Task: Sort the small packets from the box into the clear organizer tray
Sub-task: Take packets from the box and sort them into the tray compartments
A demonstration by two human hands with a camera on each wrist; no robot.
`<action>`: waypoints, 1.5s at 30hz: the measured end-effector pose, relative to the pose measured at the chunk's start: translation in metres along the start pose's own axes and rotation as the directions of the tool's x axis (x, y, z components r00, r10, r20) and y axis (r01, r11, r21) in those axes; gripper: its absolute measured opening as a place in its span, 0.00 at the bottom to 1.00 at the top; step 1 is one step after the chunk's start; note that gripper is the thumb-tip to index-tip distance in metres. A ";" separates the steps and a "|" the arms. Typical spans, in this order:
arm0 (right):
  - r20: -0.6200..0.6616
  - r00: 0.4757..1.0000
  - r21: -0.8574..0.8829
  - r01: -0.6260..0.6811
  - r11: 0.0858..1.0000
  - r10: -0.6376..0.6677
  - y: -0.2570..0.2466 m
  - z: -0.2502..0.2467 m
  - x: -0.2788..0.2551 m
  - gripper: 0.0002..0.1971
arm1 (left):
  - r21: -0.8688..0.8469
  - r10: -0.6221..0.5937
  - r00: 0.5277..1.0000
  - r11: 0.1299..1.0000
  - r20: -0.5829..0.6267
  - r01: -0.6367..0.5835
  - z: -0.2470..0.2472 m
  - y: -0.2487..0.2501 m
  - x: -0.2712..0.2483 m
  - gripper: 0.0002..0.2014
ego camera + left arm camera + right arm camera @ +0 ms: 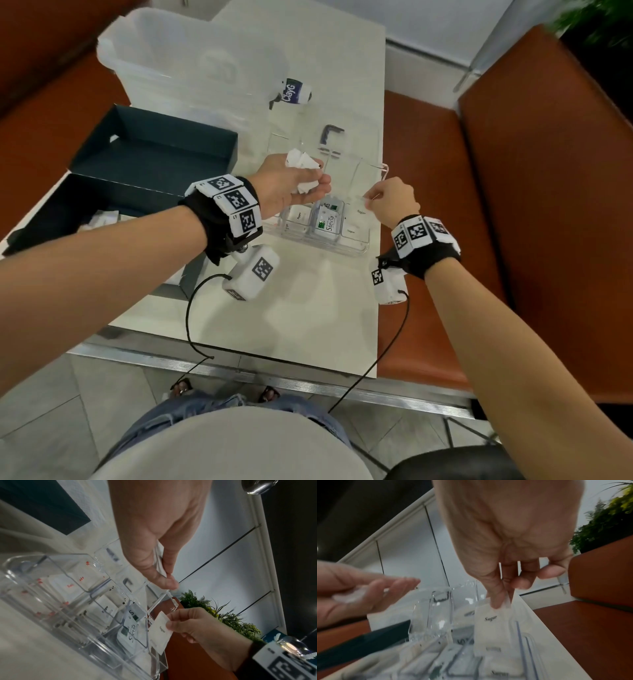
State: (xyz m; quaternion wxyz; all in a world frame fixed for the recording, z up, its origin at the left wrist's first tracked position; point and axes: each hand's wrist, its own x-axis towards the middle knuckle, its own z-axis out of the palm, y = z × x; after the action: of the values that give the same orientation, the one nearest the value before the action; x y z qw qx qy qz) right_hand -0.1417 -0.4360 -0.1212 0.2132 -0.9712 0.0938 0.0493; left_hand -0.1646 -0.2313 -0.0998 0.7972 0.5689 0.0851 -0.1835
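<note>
The clear organizer tray (363,245) stands near the table's right edge. It holds Stevia packets (329,223) in its near middle compartment, with white packets in the compartments on either side. My left hand (294,183) hovers palm-up over the tray and grips several crumpled white packets (301,160). My right hand (394,202) pinches a white Sugar packet (493,628) by its top edge. The packet hangs upright over the tray's near right compartment, above another Sugar packet (351,231). The dark box (61,209) lies at the left with a few white packets (102,218) inside.
The box's dark lid (154,147) lies open behind the box. A large translucent bin (178,68) stands at the back, with a small purple-labelled bottle (295,90) beside it. Orange bench seats (428,171) flank the table. The table's front edge is close to my body.
</note>
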 end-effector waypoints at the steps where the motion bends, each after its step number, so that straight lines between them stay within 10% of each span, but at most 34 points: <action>1: -0.046 0.999 -0.026 0.013 1.000 -0.014 -0.001 0.003 -0.001 0.07 | -0.001 -0.001 1.000 1.000 -0.001 0.001 0.001 0.000 0.000 0.12; 5: -0.225 0.950 -0.023 0.216 0.976 -0.216 0.001 0.017 -0.010 0.09 | -0.013 0.007 1.000 1.000 -0.016 -0.008 0.003 -0.002 0.001 0.10; 13: -0.191 0.885 -0.263 0.371 0.891 -0.425 0.025 0.042 -0.019 0.06 | -0.048 0.005 0.999 0.999 -0.041 -0.007 0.001 -0.004 0.002 0.12; 39: -0.122 0.962 -0.297 0.199 0.934 -0.244 0.015 0.030 0.001 0.05 | -0.101 -0.096 0.995 0.991 -0.029 0.093 -0.009 0.007 0.001 0.10; 45: -0.271 0.914 0.070 0.331 0.941 -0.301 -0.017 0.002 -0.021 0.05 | -0.194 -0.237 0.967 0.948 0.095 0.252 -0.009 0.009 0.003 0.22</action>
State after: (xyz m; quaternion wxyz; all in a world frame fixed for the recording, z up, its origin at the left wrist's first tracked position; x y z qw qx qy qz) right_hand -0.1591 -0.4165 -0.1129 0.2598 -0.9579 -0.0349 -0.1174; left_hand -0.1579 -0.2209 -0.0961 0.8250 0.4622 0.1451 -0.2911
